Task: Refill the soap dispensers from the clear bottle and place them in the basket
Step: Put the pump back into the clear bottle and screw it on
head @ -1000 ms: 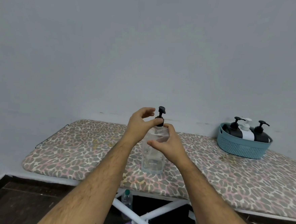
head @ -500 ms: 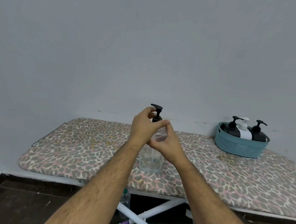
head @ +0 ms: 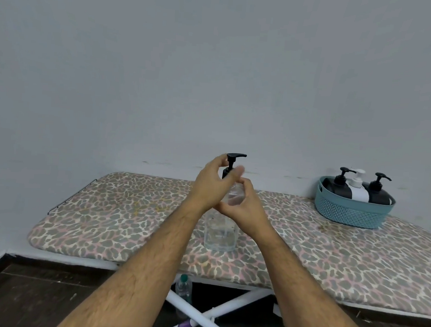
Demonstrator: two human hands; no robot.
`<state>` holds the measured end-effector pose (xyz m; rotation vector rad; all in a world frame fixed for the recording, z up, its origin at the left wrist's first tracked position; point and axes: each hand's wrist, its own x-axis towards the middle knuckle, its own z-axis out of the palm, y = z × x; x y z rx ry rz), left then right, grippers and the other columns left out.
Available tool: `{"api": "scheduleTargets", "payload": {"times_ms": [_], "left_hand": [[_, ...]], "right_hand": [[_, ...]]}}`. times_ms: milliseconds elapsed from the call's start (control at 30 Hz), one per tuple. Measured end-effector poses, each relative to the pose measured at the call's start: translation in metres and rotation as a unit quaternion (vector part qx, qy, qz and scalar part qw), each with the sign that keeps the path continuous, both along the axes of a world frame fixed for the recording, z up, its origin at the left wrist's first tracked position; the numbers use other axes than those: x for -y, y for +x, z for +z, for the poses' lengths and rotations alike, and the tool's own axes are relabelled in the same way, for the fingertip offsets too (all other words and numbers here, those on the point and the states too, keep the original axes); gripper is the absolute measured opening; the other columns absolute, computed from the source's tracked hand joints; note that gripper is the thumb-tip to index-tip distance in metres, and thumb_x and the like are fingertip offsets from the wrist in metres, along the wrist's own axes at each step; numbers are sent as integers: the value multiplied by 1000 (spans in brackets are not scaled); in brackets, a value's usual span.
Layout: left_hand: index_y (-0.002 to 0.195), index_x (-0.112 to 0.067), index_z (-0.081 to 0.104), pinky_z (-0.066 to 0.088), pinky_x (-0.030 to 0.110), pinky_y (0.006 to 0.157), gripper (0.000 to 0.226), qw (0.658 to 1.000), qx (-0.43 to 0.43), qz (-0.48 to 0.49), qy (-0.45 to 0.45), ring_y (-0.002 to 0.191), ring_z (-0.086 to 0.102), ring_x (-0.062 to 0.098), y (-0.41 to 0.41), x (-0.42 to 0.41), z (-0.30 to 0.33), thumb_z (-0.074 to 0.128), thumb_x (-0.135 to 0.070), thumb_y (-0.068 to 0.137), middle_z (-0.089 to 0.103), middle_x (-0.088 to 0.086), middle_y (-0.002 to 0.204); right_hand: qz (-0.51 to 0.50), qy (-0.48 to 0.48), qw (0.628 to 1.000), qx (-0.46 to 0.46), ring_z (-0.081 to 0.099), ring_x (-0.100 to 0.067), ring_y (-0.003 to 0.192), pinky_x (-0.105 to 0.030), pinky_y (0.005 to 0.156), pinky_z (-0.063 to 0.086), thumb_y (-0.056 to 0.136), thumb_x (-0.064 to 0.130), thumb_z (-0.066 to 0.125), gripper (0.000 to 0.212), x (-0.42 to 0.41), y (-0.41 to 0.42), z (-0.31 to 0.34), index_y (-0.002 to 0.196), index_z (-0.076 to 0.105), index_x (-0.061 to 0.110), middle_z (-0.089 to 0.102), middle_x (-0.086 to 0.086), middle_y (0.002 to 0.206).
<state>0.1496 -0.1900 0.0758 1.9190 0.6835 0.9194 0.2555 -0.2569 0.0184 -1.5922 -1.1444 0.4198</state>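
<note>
Floor item: 1 small plastic bottle (head: 183, 287), green cap, under board betw. white legs (head: 227, 308); label unreadable.
Hands: 2. L hand (head: 211, 188) fingers curled round black pump collar; R hand (head: 244, 207) gripping bottle shoulder.
Clear bottle (head: 221, 234): 1, upright on ironing board (head: 118, 220) centre, transparent, low liquid level, black pump (head: 236, 156) w/ nozzle pointing right. No legible writing.
Basket (head: 351, 211): 1, teal, perforated wall, far right on board near wall.
Dispensers in basket: 3; black dispenser (head: 336, 188), white dispenser (head: 358, 191), 2nd black dispenser (head: 378, 194). No brand visible.
</note>
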Motion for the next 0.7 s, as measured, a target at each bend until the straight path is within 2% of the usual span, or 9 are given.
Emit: {"api": "scheduleTargets", "payload": {"times_ms": [67,100,200,300,367,433,533,600,700], "left_hand": [[137,-30,48,40,20,85,70,996,33,78,30,107,56,1,3,4,-1,80,-45,76,62,-10,106],[136,-30,48,40,20,82,75,994,53,94,27,103,58,2,4,6,0,84,-41,72,63,-11,98],[133,-29,49,44,27,88,71,993,76,86,-4,101,64,5,2,3,-1,86,-30,73,71,-10,91],[141,-28,44,43,29,99,59,997,62,14,-34,103,68,3,-7,-4,-3,71,-24,89,75,-8,104],[148,-27,38,38,27,101,53,998,32,-39,-48,113,63,2,-11,-5,-4,57,-23,99,71,-8,119],[147,-25,41,37,31,108,51,997,17,-53,-51,120,58,3,-10,-4,-4,56,-30,99,64,-9,129],[128,-28,55,44,34,103,61,996,-21,85,12,110,56,2,0,1,-5,73,-56,78,62,-15,121],[110,-31,60,47,39,97,62,981,-61,176,64,99,59,5,5,4,-6,72,-71,64,64,-18,108],[86,-34,66,47,47,96,44,972,-58,199,111,88,64,7,9,2,-7,72,-71,63,66,-21,87]], "right_hand": [[7,5,1000,-3,63,-2,97,-29,79,57,67,51,85,88,1,-1,0,140,35,43,65,7,106],[8,6,1000,-2,63,-2,98,-27,78,56,69,49,85,88,2,-1,1,140,35,42,64,9,108],[4,5,1000,-10,63,-2,97,-24,76,54,70,43,86,85,3,1,1,140,37,37,64,7,106],[5,-6,1000,-14,66,-7,94,-25,75,53,69,43,85,81,2,2,1,136,39,36,66,-1,101],[4,-7,1000,-17,67,-8,94,-25,76,52,67,44,85,81,1,2,1,134,40,37,67,-1,100],[4,-5,1000,-19,66,-6,96,-27,79,54,66,45,86,83,-1,2,-1,135,39,38,69,-2,98],[10,3,1000,-21,68,-6,95,-33,84,58,64,50,86,89,-4,2,-4,138,36,42,71,-1,97],[12,4,1000,-23,69,-7,95,-34,83,59,64,51,85,90,-3,2,-4,139,35,42,71,-2,97],[19,9,999,-29,68,-7,96,-33,84,59,66,49,85,86,-2,1,-3,137,37,42,70,-2,100]]}}
